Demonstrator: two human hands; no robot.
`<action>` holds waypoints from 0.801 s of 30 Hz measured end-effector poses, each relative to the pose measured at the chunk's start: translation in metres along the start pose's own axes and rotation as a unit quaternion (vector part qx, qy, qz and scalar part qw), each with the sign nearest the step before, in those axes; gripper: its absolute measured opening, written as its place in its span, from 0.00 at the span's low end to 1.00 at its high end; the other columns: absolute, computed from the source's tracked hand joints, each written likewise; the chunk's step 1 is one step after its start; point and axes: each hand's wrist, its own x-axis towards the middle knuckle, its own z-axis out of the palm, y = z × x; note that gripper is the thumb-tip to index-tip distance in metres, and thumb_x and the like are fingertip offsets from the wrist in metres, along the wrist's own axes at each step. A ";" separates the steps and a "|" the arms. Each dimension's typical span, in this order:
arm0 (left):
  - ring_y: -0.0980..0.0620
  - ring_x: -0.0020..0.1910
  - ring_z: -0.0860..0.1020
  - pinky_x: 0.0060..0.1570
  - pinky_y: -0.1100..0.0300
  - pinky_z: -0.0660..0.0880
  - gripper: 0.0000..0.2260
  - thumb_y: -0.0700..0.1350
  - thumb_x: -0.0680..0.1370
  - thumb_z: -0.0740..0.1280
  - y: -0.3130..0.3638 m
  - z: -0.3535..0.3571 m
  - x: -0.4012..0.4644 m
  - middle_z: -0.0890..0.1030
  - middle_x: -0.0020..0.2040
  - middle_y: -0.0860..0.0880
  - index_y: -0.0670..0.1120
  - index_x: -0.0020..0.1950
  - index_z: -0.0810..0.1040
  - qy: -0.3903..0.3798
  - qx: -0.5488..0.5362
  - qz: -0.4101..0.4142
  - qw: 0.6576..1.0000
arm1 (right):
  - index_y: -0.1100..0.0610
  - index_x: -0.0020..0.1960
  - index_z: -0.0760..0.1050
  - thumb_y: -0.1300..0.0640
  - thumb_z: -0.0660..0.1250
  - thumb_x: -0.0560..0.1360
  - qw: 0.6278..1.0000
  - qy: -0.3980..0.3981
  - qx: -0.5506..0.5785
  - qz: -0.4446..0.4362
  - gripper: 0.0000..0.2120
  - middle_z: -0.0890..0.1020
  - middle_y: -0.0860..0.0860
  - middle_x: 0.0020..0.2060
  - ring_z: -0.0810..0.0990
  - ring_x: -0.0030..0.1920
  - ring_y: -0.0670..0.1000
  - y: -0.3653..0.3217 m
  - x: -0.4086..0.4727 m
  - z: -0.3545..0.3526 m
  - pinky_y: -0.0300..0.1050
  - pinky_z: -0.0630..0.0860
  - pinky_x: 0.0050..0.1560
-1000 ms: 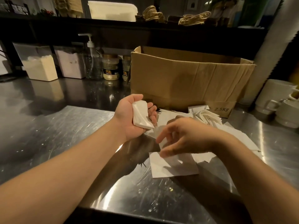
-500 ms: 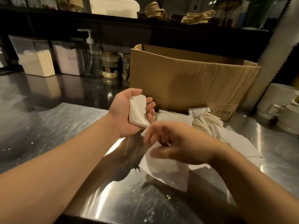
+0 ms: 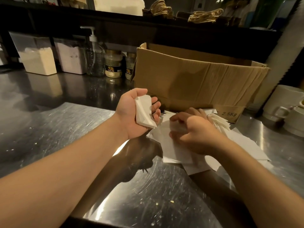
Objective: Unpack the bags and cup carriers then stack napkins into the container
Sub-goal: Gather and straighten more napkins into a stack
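both hands (image 3: pixel 131 112) (image 3: pixel 194 134) grip napkins (image 3: pixel 144 112) nr box (image 3: pixel 197 76) edge.

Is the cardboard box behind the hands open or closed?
Open. The cardboard box has no flaps across its top; its inner back wall shows above the front wall. What it holds cannot be seen.

Behind my hands the big brown cardboard box (image 3: pixel 194 79) blocks the way forward. On my left the bare steel counter (image 3: pixel 49 125) gives free room; white ceramic cups (image 3: pixel 286 109) stand right.
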 end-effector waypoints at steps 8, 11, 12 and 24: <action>0.48 0.41 0.77 0.39 0.57 0.75 0.25 0.51 0.67 0.68 0.001 -0.001 0.000 0.80 0.48 0.44 0.43 0.63 0.78 0.008 0.009 0.007 1.000 | 0.40 0.72 0.68 0.36 0.69 0.75 0.999 -0.047 -0.017 -0.003 0.28 0.69 0.45 0.63 0.59 0.70 0.53 -0.008 -0.005 -0.004 0.57 0.51 0.73; 0.48 0.41 0.78 0.39 0.56 0.76 0.27 0.51 0.67 0.69 0.000 -0.001 0.001 0.81 0.49 0.44 0.44 0.64 0.78 0.017 0.017 0.006 1.000 | 0.40 0.62 0.74 0.37 0.72 0.72 1.000 -0.011 0.003 -0.009 0.21 0.69 0.44 0.57 0.60 0.65 0.52 -0.007 -0.004 -0.004 0.55 0.54 0.67; 0.48 0.41 0.78 0.38 0.57 0.76 0.27 0.51 0.67 0.69 0.000 -0.001 0.001 0.81 0.49 0.44 0.44 0.64 0.78 0.020 0.021 0.006 1.000 | 0.40 0.59 0.74 0.37 0.72 0.72 1.000 0.005 0.002 -0.018 0.19 0.70 0.43 0.56 0.61 0.63 0.51 -0.006 -0.004 -0.004 0.52 0.55 0.62; 0.47 0.44 0.79 0.46 0.55 0.76 0.22 0.52 0.75 0.66 -0.001 0.002 -0.004 0.81 0.52 0.42 0.42 0.65 0.79 0.009 0.055 -0.017 0.998 | 0.51 0.47 0.84 0.51 0.78 0.71 0.944 0.026 0.329 -0.023 0.08 0.86 0.48 0.41 0.84 0.42 0.48 -0.001 -0.009 -0.018 0.46 0.83 0.41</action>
